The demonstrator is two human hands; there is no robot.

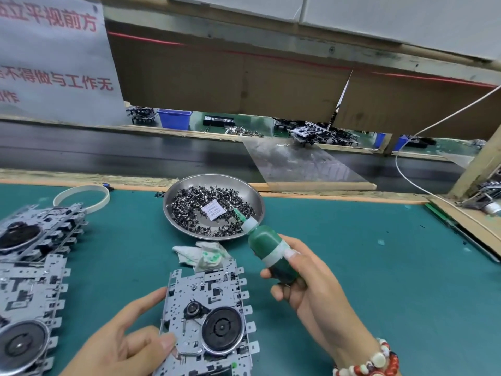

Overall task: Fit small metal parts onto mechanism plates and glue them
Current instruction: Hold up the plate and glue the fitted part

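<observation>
Two hands are working over a teal bench mat (352,267) here. Nearest the camera, a mechanism plate (208,316) is lying flat on the mat with its black round wheel facing up. The left hand (119,346) is steadying it, thumb pressing on the plate's near left corner and a finger lying straight along its left edge, so it's mostly open, not wrapped around anything. The right hand (303,283), with a bead bracelet (371,362) on the wrist, is gripping a green glue bottle (268,251), fingers curled round the lower half. The bottle is tilting up and away, its needle tip hovering over the steel dish rather than over the plate.

Just past the plate a glue-stained rag (200,256) is sitting crumpled on the mat. Off to the left, more plates are piling up in a stack (35,267), with a white ring (81,196) behind them. The steel dish (214,207) is holding loads of small metal parts (189,202) plus a little white packet. Further back a dark conveyor belt (108,153) is running across, then cardboard panels (244,77) and blue bins (174,119).
</observation>
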